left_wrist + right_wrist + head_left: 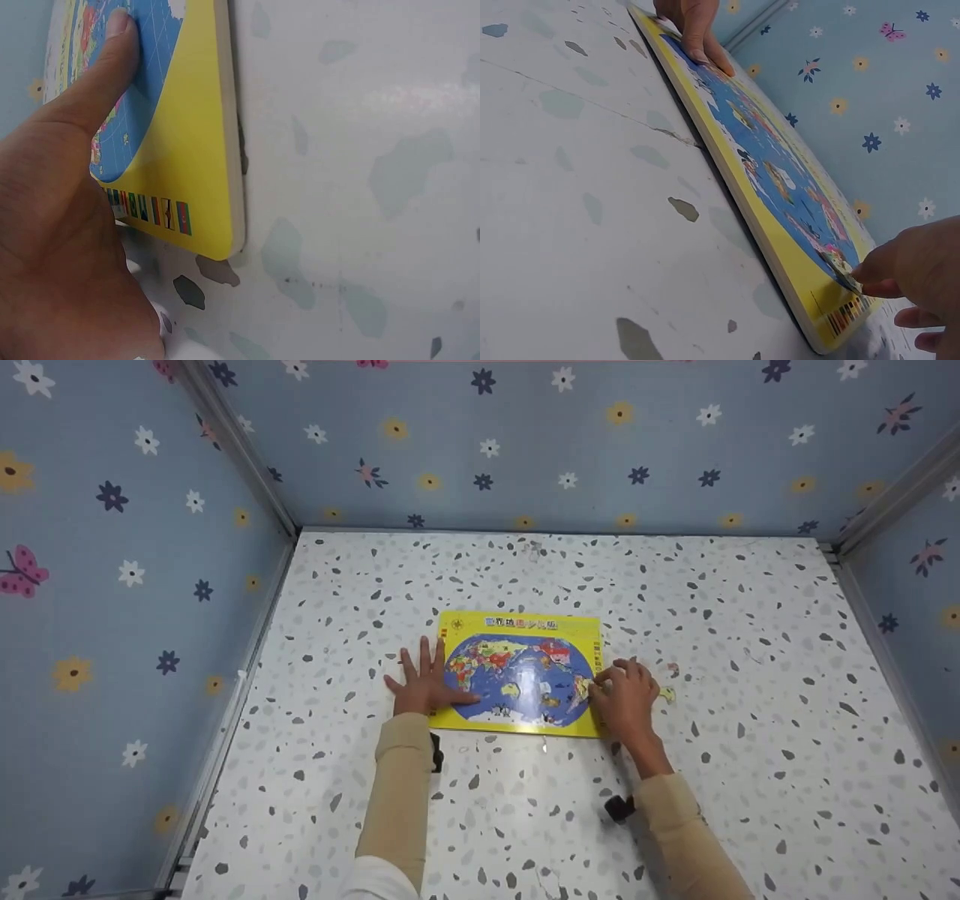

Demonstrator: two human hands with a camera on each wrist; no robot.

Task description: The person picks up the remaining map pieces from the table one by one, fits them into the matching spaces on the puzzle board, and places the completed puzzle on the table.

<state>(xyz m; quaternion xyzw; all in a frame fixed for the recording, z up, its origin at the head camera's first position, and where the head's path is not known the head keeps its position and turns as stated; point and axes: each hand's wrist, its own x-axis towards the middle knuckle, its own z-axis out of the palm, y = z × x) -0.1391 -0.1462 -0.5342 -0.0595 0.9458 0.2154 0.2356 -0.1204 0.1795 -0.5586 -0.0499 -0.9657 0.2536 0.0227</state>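
A world map puzzle board [517, 729] with a yellow border and blue oceans lies flat on the table. My left hand [429, 690] rests over its left edge with fingers spread. In the left wrist view the left thumb [105, 71] lies on the blue part of the map. At the board's right side, my right hand [628, 697] pinches a small map puzzle piece [840, 267] between thumb and finger. That piece sits tilted at the edge of the map, one side lifted; the fingertips hide part of it.
A yellow-green loose piece [667, 694] lies just right of my right hand, with a small reddish piece [673, 668] behind it. The speckled white table [525, 825] is bordered by flowered blue panels [525, 450] at the back and both sides.
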